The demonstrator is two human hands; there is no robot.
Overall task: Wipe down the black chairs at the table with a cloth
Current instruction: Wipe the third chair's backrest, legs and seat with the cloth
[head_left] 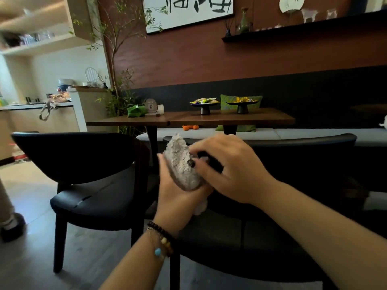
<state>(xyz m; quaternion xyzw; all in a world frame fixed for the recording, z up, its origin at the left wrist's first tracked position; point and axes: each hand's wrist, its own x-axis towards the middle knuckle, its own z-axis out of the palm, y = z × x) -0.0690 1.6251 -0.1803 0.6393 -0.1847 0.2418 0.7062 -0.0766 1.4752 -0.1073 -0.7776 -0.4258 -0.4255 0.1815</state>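
A grey cloth [181, 164] is being held in front of two black chairs.

It is being gripped from below by the left hand [178, 197], while being pinched by the curled fingertips of the right hand [228, 166], above the nearer chair [272, 155]; another chair [83, 164] is standing left.

Left hand [178, 193] raised palm-up with fingers curled round a fluffy grey cloth [182, 164], beaded bracelets on its wrist, right hand [230, 166] reaching across, fingertips pinching the cloth's edge
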